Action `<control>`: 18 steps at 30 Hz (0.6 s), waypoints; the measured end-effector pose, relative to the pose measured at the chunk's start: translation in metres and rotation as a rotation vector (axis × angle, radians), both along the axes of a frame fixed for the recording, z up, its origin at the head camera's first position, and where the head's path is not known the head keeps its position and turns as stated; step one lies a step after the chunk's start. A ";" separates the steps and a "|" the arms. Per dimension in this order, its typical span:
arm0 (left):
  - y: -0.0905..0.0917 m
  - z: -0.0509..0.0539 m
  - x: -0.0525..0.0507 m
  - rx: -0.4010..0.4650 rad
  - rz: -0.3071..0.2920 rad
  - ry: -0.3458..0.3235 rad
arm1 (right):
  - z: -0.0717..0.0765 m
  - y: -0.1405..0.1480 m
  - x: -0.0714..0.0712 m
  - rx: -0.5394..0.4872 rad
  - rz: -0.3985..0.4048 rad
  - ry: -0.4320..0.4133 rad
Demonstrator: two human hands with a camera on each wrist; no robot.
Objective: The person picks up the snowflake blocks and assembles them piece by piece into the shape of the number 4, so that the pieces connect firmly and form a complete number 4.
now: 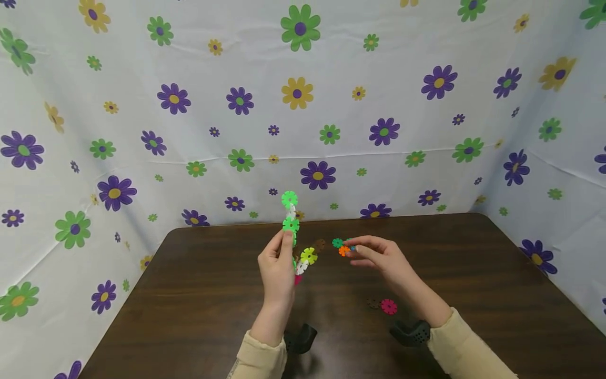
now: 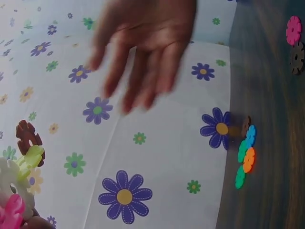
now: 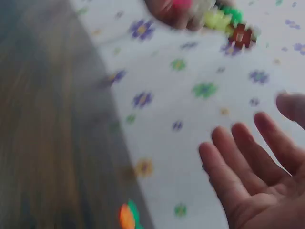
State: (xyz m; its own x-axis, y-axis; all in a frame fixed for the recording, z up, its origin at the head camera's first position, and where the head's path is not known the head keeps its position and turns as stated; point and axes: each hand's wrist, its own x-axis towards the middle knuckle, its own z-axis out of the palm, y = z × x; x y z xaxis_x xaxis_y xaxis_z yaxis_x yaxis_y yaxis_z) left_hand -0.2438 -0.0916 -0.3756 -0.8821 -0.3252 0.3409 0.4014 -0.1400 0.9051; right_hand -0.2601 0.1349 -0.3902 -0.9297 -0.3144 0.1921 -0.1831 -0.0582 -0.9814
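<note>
My left hand (image 1: 279,276) grips a chain of interlocking notched plastic discs (image 1: 290,225). Green and white discs rise above the thumb, while yellow (image 1: 309,256), white, brown and pink ones branch off to the right of the hand. Part of the chain is hidden behind the fingers. My right hand (image 1: 385,258) holds nothing; in the right wrist view its fingers (image 3: 248,152) are spread and loosely bent. In the head view it overlaps a small group of loose discs on the table, including an orange disc (image 1: 344,251) and a green disc (image 1: 337,242).
A pink disc (image 1: 389,307) and a dark brown disc (image 1: 373,303) lie side by side on the dark wooden table (image 1: 199,305). A white flower-print cloth (image 1: 265,68) hangs behind and at both sides. Black wrist mounts (image 1: 411,333) sit beside both cuffs.
</note>
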 end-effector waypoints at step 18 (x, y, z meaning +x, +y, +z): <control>-0.005 0.004 0.000 0.011 0.005 0.030 | -0.067 0.093 0.015 0.744 0.158 0.125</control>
State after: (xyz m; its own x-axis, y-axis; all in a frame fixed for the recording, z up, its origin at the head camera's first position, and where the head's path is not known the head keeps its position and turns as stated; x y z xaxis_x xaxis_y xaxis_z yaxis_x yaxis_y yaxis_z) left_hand -0.2433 -0.0970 -0.3717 -0.8700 -0.3334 0.3632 0.4288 -0.1481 0.8912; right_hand -0.2455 0.2284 -0.4568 -0.8485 -0.5288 -0.0212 -0.3396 0.5746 -0.7447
